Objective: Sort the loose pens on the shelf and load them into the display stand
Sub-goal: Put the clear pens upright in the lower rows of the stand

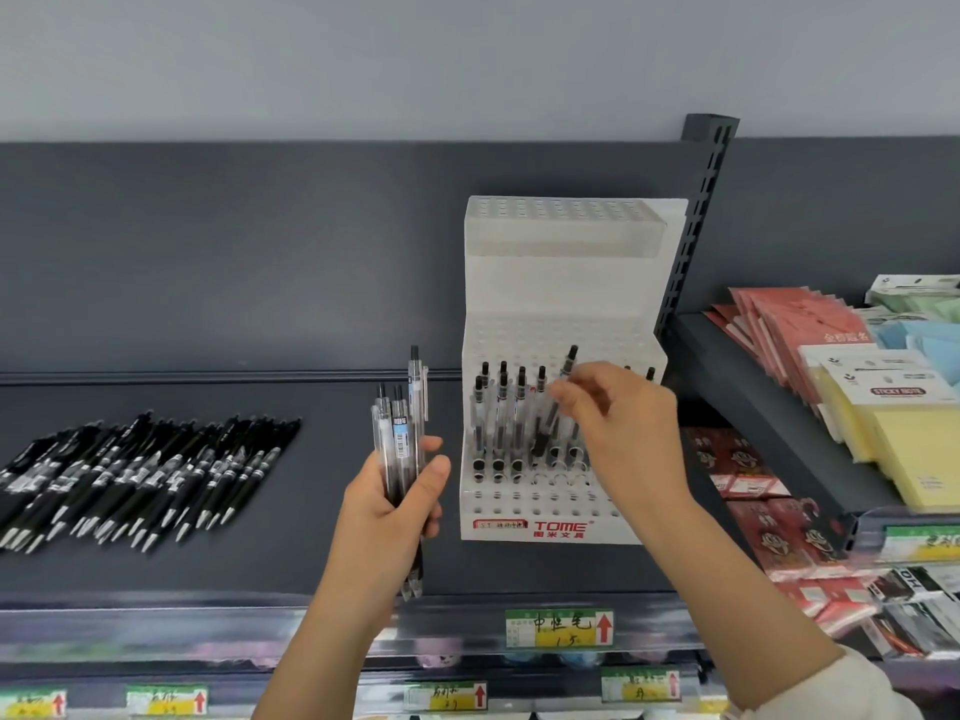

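Dark shelf (291, 558) under a grey wall (363, 59) carries a white stand (566, 283). Left hand (389, 501) grips a pen bundle (402, 433); right hand (623, 428) pinches one pen (563, 376) there.

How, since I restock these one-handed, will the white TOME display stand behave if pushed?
Probably light: the display stand looks like thin white plastic with most holes unfilled. It may slide or tip back, being tall and stepped, with only a few clear pens weighting its lower tier. It seems stiff, keeping crisp edges.
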{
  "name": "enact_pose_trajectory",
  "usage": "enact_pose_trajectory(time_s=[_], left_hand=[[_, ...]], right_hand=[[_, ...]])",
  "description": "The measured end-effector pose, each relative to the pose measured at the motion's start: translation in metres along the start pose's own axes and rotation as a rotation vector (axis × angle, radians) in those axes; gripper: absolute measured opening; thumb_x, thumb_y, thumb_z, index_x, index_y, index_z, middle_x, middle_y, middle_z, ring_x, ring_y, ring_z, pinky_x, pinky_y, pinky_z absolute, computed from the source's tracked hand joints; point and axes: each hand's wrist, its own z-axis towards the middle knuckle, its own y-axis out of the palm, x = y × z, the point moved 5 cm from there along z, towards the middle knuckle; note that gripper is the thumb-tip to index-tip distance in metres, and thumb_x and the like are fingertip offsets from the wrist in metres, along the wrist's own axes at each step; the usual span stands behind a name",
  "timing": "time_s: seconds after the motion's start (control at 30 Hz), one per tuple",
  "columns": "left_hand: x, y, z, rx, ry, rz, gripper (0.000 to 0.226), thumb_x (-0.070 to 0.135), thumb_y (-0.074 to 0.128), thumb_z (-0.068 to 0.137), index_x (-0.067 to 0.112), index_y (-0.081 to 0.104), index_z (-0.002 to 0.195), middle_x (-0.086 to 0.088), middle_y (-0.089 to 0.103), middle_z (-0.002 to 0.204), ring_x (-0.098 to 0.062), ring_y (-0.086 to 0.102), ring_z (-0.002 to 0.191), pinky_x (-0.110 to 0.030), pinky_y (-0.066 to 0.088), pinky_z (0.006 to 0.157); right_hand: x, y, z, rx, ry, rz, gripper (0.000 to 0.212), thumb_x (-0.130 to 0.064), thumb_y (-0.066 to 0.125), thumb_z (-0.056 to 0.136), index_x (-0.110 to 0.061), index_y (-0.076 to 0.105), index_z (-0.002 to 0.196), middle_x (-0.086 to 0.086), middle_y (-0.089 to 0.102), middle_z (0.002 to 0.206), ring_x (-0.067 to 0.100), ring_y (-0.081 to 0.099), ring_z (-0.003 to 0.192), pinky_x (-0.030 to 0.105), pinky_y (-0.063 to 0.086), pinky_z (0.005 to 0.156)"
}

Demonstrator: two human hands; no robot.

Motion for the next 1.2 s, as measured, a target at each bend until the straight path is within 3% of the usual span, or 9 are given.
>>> enact_pose_trajectory(time_s=[0.07,0.17,0.43,0.53,0.73,0.9,0.97,1.07,1.2], left_hand=[[0.0,-0.002,0.0,0.005,-0.002,0.0,0.012,0.018,0.058,0.091,0.023,0.062,0.101,0.009,0.051,0.054,-0.005,0.048,0.053,-0.016,0.044,0.05],[-0.001,-0.005,-0.001,0.009,-0.014,-0.008,0.012,0.019,0.058,0.09,0.023,0.063,0.101,0.007,0.05,0.054,-0.006,0.047,0.053,-0.016,0.044,0.05],[-0.002,-0.007,-0.002,-0.013,-0.035,-0.009,0.016,0.023,0.058,0.09,0.027,0.063,0.104,0.006,0.05,0.054,-0.007,0.048,0.053,-0.022,0.043,0.055],[0.001,0.001,-0.005,-0.077,-0.041,-0.012,0.016,0.02,0.059,0.09,0.026,0.065,0.103,0.006,0.051,0.053,-0.006,0.048,0.052,-0.019,0.044,0.054],[0.005,0.023,-0.012,-0.239,-0.012,0.082,0.011,0.013,0.069,0.081,0.013,0.063,0.09,0.003,0.058,0.054,-0.007,0.053,0.051,-0.018,0.046,0.051],[0.005,0.032,-0.014,-0.286,-0.055,0.057,0.02,0.018,0.068,0.078,0.01,0.061,0.095,-0.002,0.067,0.062,-0.011,0.061,0.054,-0.019,0.048,0.053],[0.004,0.031,-0.013,-0.261,-0.093,-0.007,0.027,0.024,0.063,0.078,0.009,0.06,0.1,-0.005,0.071,0.07,-0.014,0.064,0.058,-0.021,0.05,0.053],[0.001,0.026,-0.011,-0.212,-0.123,-0.01,0.018,0.021,0.059,0.086,0.01,0.06,0.1,-0.007,0.073,0.079,-0.016,0.067,0.061,-0.022,0.052,0.054],[-0.001,0.014,-0.007,-0.119,-0.059,0.037,0.012,0.022,0.058,0.089,0.012,0.06,0.094,-0.003,0.069,0.071,-0.012,0.057,0.053,-0.019,0.046,0.05]], right_hand=[[0.004,0.008,-0.002,-0.068,-0.008,-0.091,0.019,-0.031,0.06,0.09,-0.014,0.069,0.094,-0.008,0.062,0.073,0.009,0.059,0.071,0.026,0.05,0.07],[0.012,0.02,-0.005,-0.159,0.013,-0.199,0.023,-0.039,0.057,0.09,-0.019,0.068,0.097,-0.008,0.064,0.073,0.01,0.06,0.068,0.032,0.052,0.068],[0.015,0.016,-0.007,-0.186,0.088,-0.178,0.023,-0.045,0.061,0.086,-0.025,0.069,0.094,-0.015,0.063,0.076,0.004,0.06,0.073,0.027,0.052,0.071],[0.004,0.007,-0.012,-0.132,0.088,-0.072,0.02,-0.045,0.061,0.084,-0.026,0.067,0.087,-0.015,0.063,0.075,0.001,0.058,0.072,0.023,0.048,0.068],[-0.02,0.025,-0.033,-0.38,0.133,0.294,0.005,-0.037,0.069,0.078,-0.038,0.064,0.078,-0.021,0.066,0.072,-0.003,0.06,0.07,0.015,0.048,0.067],[-0.013,0.027,-0.034,-0.389,0.25,0.482,0.003,-0.019,0.068,0.082,-0.015,0.069,0.082,-0.005,0.067,0.07,0.004,0.062,0.065,0.018,0.05,0.059],[-0.008,0.024,-0.035,-0.383,0.338,0.593,0.004,-0.012,0.066,0.083,-0.011,0.069,0.086,-0.002,0.067,0.07,0.008,0.063,0.065,0.018,0.052,0.06],[-0.002,0.007,-0.028,-0.282,0.391,0.691,0.009,-0.005,0.063,0.083,-0.012,0.068,0.086,0.0,0.07,0.069,0.009,0.065,0.064,0.018,0.054,0.062],[0.007,-0.028,-0.008,0.004,0.287,0.498,0.007,-0.011,0.068,0.082,-0.012,0.067,0.088,0.0,0.07,0.069,0.012,0.068,0.064,0.021,0.056,0.063]])
